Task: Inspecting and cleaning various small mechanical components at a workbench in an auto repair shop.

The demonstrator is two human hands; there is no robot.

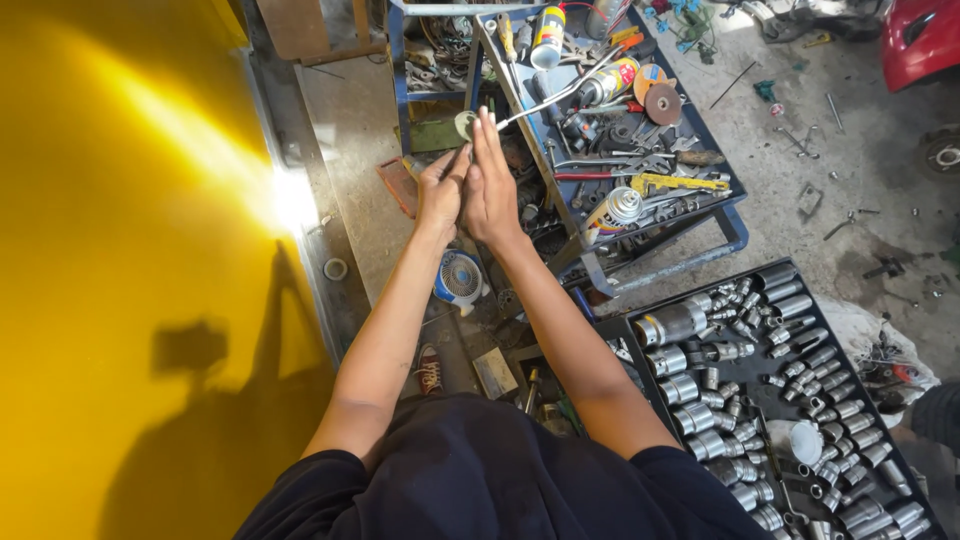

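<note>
Nearest the lens: dark navy cloth shirt [480, 480], both bare forearms reaching forward and up from it. Far left, a glossy yellow painted metal panel [120, 250] filled the frame, glare at its edge. Left hand [440, 190] had fingers curled, fingertips pinching the lower end of a thin dark rod-like piece [458, 160], though its exact shape was too small to tell. Right hand [490, 180] was held flat, fingers straight and together, palm pressed against the left hand, fingertips touching a small pale round metal disc [465, 124] at the top. Disc sat between both sets of fingertips, held in the air above the floor. Judged step: aligning or seating the disc on the rod; next move would call for a steady pinch and a fine twist. Below the hands, a small white-and-blue plastic fan [460, 278]. Right of that, a blue steel tool tray [735, 215] cluttered with wrenches and spray cans. Far right, a black plastic case of chrome sockets [900, 470].
</note>
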